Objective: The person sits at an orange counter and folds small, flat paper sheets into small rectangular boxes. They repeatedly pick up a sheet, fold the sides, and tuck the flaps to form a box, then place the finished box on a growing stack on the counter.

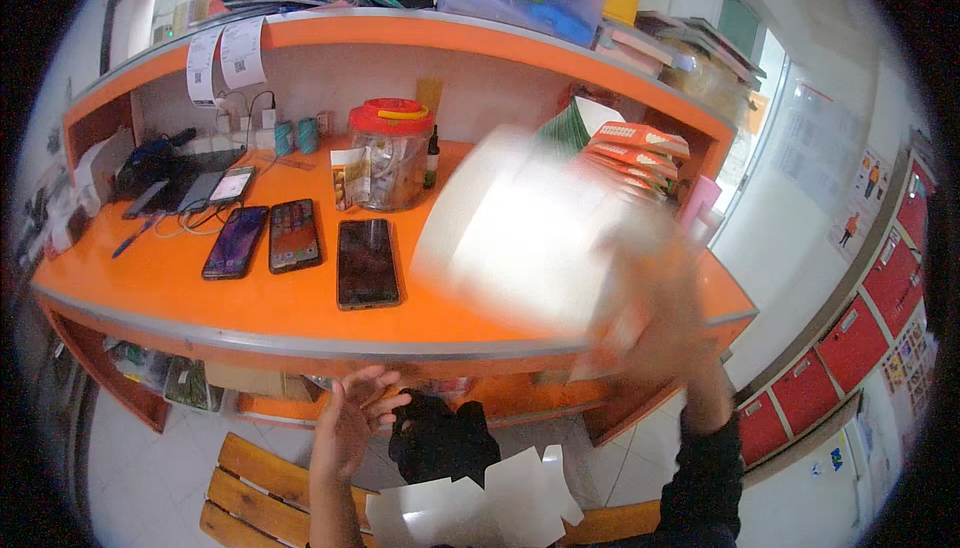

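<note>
My left hand point(345, 420) is raised in front of the desk edge, palm up, with its fingers apart and loosely bent; it holds nothing. Over the right side of the desk, my right hand point(652, 298) is strongly blurred by motion. A white cardboard sheet point(525, 233), also smeared, extends leftward from that hand, which appears to grip its right end. The fingers themselves are unclear. Below, a white die-cut cardboard piece point(485, 510) with flaps lies across my lap, between my forearms.
On the orange desk point(300, 300) lie several phones, including a black one point(367, 263). Behind them stands a clear jar with a red lid point(390, 153). Folded orange-and-white packaging point(638, 153) is stacked at the back right. A wooden slatted bench point(260, 488) is below; red lockers point(842, 348) line the right.
</note>
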